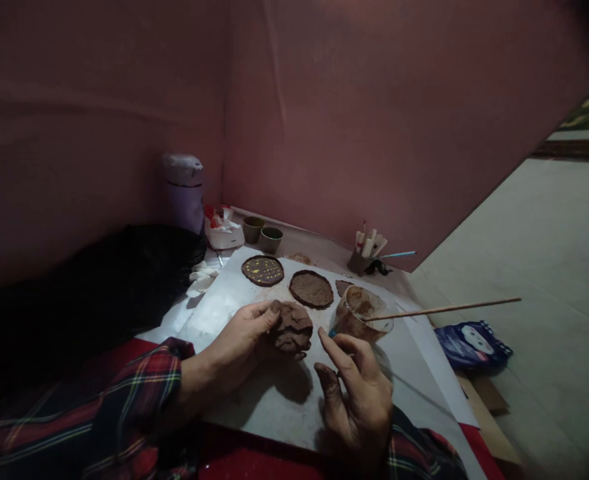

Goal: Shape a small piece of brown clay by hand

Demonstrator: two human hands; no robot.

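My left hand is closed around a rough lump of brown clay, raised over the white work surface with the thumb on its near side. The lump has cracks and ridges. Just to the right, my right hand has its fingers apart, clay smeared on the thumb tip, and it does not touch the lump. A small bit of blue shows by its index finger, too small to name. Behind the hands lie a round clay disc with a raised rim and a similar disc with yellow specks.
A clay-smeared glass with a long thin stick stands right of the hands. Farther back are two small cups, a holder with tools, a tissue pack and a lilac bottle. Pink walls enclose the back.
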